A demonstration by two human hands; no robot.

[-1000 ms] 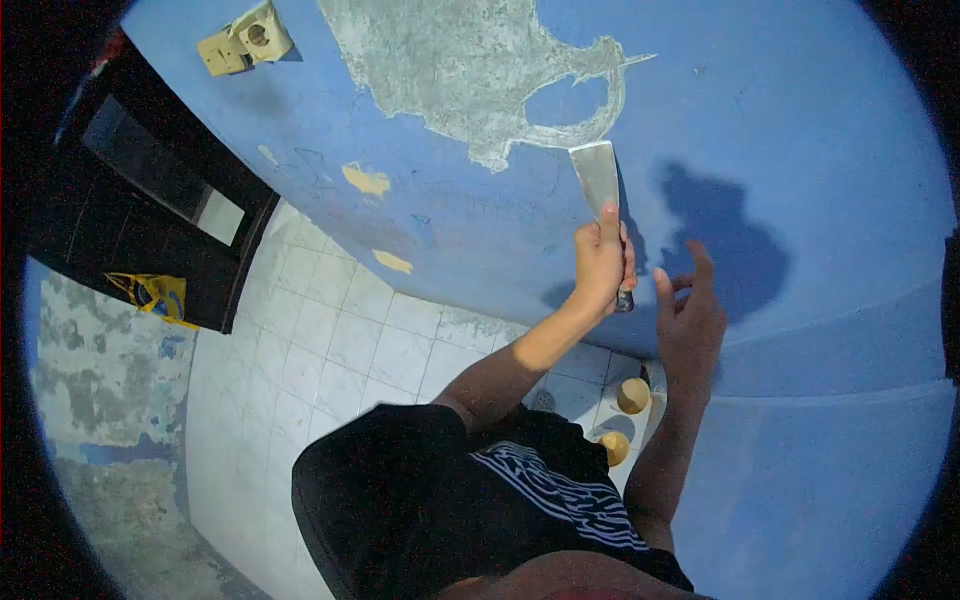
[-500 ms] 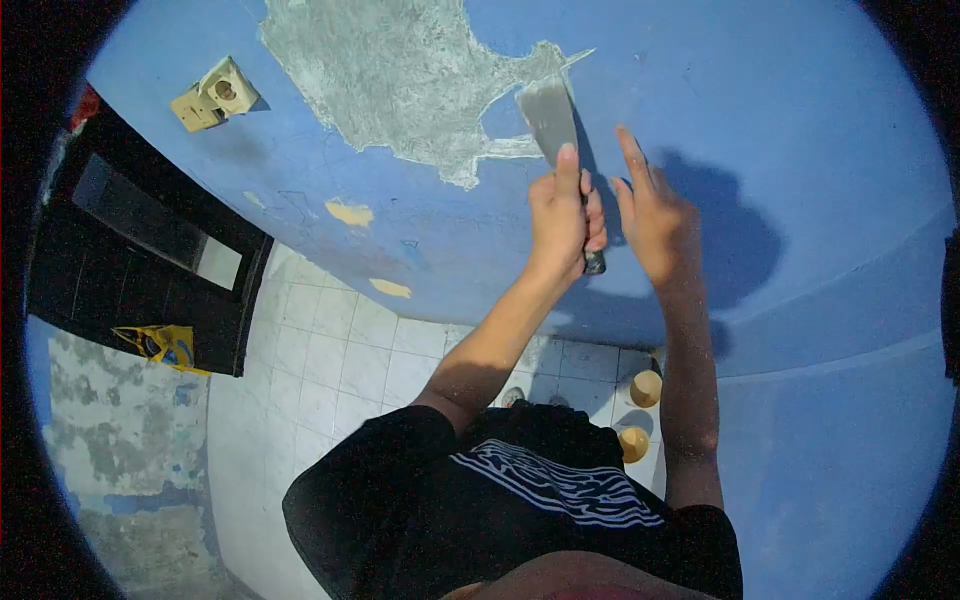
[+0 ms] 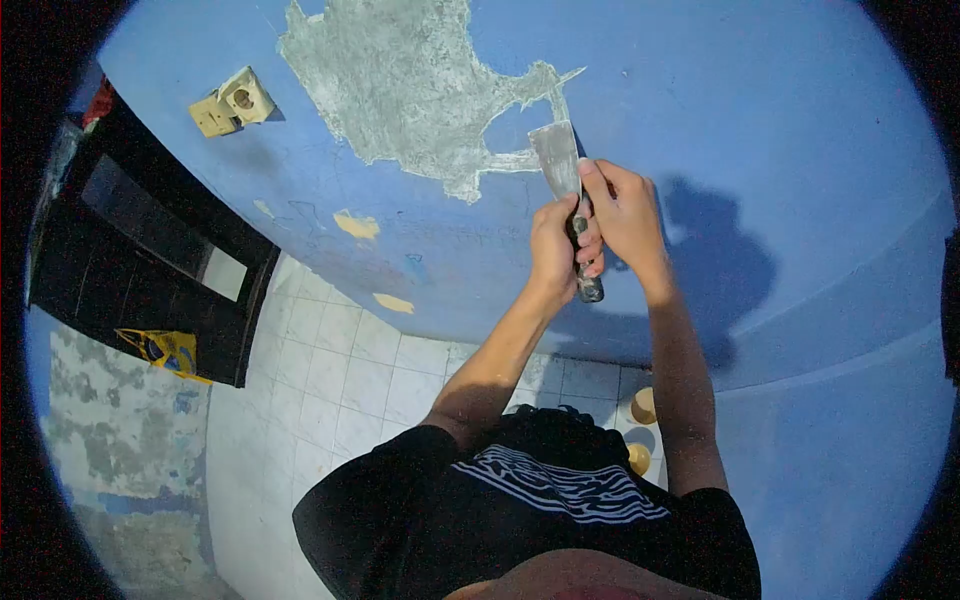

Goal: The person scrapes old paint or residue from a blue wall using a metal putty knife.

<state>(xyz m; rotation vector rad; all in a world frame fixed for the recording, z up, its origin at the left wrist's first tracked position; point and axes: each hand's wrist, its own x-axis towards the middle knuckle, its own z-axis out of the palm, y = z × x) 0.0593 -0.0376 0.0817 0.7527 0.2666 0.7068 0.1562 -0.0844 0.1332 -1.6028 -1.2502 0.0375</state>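
A scraper with a wide metal blade and a dark handle is held up against the blue wall. My left hand is closed around its handle, whose dark end sticks out below the fingers. My right hand is closed at the right edge of the scraper where blade meets handle, thumb on top; its other fingers are partly hidden. The blade's top edge lies by a thin scraped line at the lower right of a bare grey patch with ragged edges.
A cream wall socket is at the upper left. Small yellowish spots mark the wall. Two round yellow containers stand on the white tiled floor below my right arm. A yellow bag is by the dark door.
My right hand has come left from beside the wall, finger raised, onto the scraper. The scraper and my left hand have shifted slightly down in view.
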